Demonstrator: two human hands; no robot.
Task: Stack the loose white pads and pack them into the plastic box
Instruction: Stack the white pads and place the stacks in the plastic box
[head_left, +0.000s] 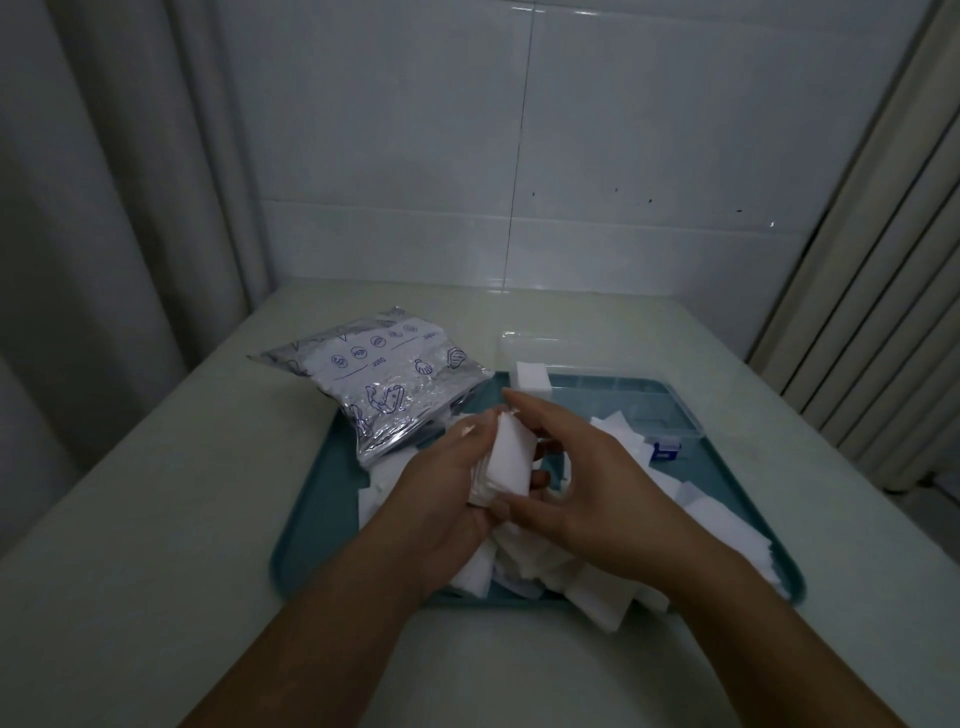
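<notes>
My left hand (441, 493) grips a small stack of white pads (506, 460) above the teal tray (311, 499), fingers curled round its far side. My right hand (582, 483) meets the stack from the right, thumb under its lower edge and fingers arched over the top. Loose white pads (722, 525) lie scattered over the tray, under and to the right of my hands. The clear plastic box (623, 400) sits open at the tray's back, with a neat block of white pads (532, 382) standing in its left end.
A silver printed zip bag (384, 379) lies half on the tray's back left corner, half on the pale table (156, 519). A small blue latch (665, 449) shows at the box's front. Tiled wall behind, curtain at left, radiator at right.
</notes>
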